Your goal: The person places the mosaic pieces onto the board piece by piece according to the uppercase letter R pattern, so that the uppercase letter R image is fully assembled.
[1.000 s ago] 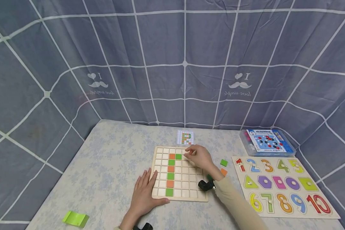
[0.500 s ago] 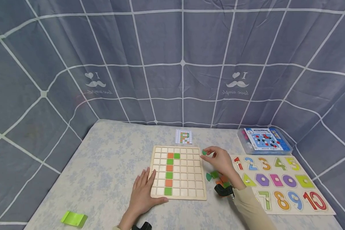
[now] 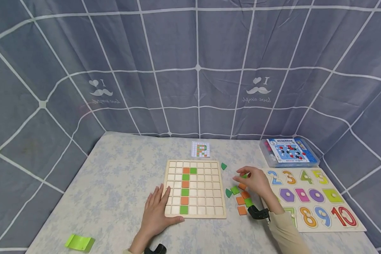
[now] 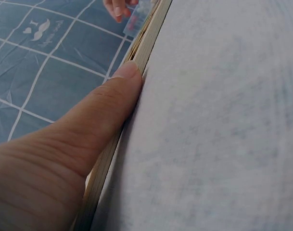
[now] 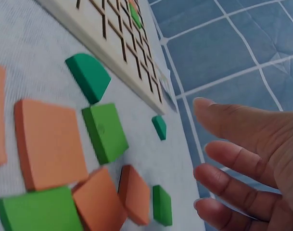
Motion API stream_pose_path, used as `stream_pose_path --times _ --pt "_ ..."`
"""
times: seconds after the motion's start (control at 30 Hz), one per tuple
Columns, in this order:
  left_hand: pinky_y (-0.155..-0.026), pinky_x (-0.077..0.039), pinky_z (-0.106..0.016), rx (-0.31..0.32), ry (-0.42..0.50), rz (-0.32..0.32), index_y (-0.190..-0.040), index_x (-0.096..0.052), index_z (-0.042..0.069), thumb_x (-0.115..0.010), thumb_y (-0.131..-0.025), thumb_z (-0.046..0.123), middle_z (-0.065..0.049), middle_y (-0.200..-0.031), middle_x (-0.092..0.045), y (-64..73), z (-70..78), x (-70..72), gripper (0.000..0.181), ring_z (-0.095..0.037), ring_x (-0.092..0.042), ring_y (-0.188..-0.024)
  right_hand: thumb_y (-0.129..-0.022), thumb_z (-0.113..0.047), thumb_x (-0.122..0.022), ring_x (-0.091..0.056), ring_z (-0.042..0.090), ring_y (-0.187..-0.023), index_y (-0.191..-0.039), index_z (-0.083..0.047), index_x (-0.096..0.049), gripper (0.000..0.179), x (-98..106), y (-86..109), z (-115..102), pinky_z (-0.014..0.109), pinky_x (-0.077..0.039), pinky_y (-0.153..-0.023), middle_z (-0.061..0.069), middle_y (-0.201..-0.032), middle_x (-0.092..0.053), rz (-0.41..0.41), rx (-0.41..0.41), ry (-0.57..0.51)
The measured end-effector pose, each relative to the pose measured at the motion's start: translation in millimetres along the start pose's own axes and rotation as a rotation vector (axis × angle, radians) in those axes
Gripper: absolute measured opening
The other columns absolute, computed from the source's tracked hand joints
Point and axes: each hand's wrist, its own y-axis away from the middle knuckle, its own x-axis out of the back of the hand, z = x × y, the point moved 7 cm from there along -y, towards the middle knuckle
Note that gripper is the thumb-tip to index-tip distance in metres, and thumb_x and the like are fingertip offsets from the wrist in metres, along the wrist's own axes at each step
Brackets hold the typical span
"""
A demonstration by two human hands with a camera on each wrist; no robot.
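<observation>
A wooden grid board (image 3: 207, 197) lies on the table, with alternating orange and green square tiles in one column and another green tile (image 3: 193, 170) beside its top. My left hand (image 3: 156, 215) rests at the board's lower left corner, fingers spread along the left side and thumb (image 4: 110, 103) against the front edge. Right of the board, my right hand (image 3: 255, 181) hovers over loose tiles, its fingers loosely bent and holding nothing in the right wrist view. Near it lie orange tiles (image 5: 52, 144), green tiles (image 5: 105, 132) and two dark green rounded pieces (image 5: 88, 77).
A small pattern card (image 3: 200, 149) lies behind the board. To the right are a number-and-shape puzzle board (image 3: 328, 211) and a clear plastic box (image 3: 290, 152) with a molecule picture. A bright green curved block (image 3: 80, 242) sits at the front left.
My right hand has moved from above the board to its right, then towards the loose tiles. The dark green piece at its fingertips now lies on the table. My left hand stays put.
</observation>
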Motion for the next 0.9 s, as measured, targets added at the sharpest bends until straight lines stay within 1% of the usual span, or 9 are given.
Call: stream_pose_path --times 0.13,0.23,0.33,0.5,0.63,0.77,0.9 --pt "-0.109 -0.011 -0.054 0.001 0.012 -0.005 -0.147 -0.034 0.004 -0.074 -0.062 0.068 -0.023 -0.151 -0.025 -0.8 -0.2 -1.0 0.114 -0.039 -0.017 -0.139 -0.077 -0.029 -0.080 -0.050 0.016 -0.067 -0.095 -0.006 -0.073 0.031 0.5 2.4 6.6 0.031 -0.040 -0.055 -0.001 -0.082 -0.064 -0.023 -0.020 0.010" --pt "-0.109 -0.012 -0.055 0.004 0.016 -0.018 -0.148 -0.034 0.005 -0.073 -0.063 0.069 -0.022 -0.151 -0.025 -1.7 -0.4 -3.2 0.113 -0.039 -0.016 -0.139 -0.077 -0.026 -0.080 -0.051 0.017 -0.067 -0.093 -0.006 -0.072 0.027 -0.4 4.6 12.1 0.031 -0.042 -0.055 0.000 -0.083 -0.065 -0.058 -0.041 -0.006" --pt "-0.109 -0.012 -0.055 0.013 0.018 -0.032 -0.148 -0.033 0.005 -0.072 -0.063 0.070 -0.022 -0.151 -0.025 -1.8 -1.0 -5.2 0.114 -0.038 -0.015 -0.140 -0.076 -0.025 -0.080 -0.052 0.017 -0.067 -0.091 -0.007 -0.072 0.025 -1.4 6.4 17.6 0.030 -0.042 -0.056 0.001 -0.084 -0.064 -0.091 -0.080 -0.016" --pt "-0.109 -0.011 -0.055 0.020 0.022 -0.028 -0.148 -0.033 0.005 -0.072 -0.062 0.070 -0.022 -0.151 -0.025 -1.1 -1.6 -4.9 0.114 -0.038 -0.015 -0.140 -0.075 -0.025 -0.081 -0.052 0.017 -0.069 -0.092 -0.008 -0.072 0.025 -2.4 7.3 22.9 0.031 -0.043 -0.057 0.000 -0.085 -0.063 -0.129 -0.121 0.005" --pt "-0.109 -0.011 -0.054 0.016 0.017 -0.018 -0.148 -0.033 0.005 -0.072 -0.062 0.070 -0.022 -0.151 -0.025 -1.1 -1.6 -3.4 0.114 -0.038 -0.015 -0.140 -0.075 -0.026 -0.081 -0.053 0.016 -0.069 -0.091 -0.009 -0.072 0.026 -3.0 7.4 24.0 0.032 -0.043 -0.058 -0.001 -0.083 -0.064 -0.151 -0.120 0.051" --pt "-0.109 -0.011 -0.054 0.017 0.011 -0.014 -0.148 -0.034 0.005 -0.072 -0.062 0.070 -0.022 -0.151 -0.026 -1.2 -1.5 -2.2 0.115 -0.037 -0.015 -0.140 -0.075 -0.029 -0.081 -0.054 0.016 -0.069 -0.086 -0.010 -0.072 0.024 -4.1 6.6 24.9 0.033 -0.044 -0.059 -0.002 -0.080 -0.064 -0.170 -0.113 0.093" --pt "-0.109 -0.011 -0.054 0.022 0.010 -0.016 -0.148 -0.034 0.005 -0.073 -0.062 0.070 -0.022 -0.151 -0.026 -1.2 -1.8 -1.7 0.115 -0.037 -0.015 -0.140 -0.074 -0.030 -0.081 -0.054 0.015 -0.067 -0.081 -0.012 -0.071 0.021 -5.3 5.8 25.2 0.033 -0.044 -0.058 -0.003 -0.075 -0.063 -0.175 -0.100 0.111"
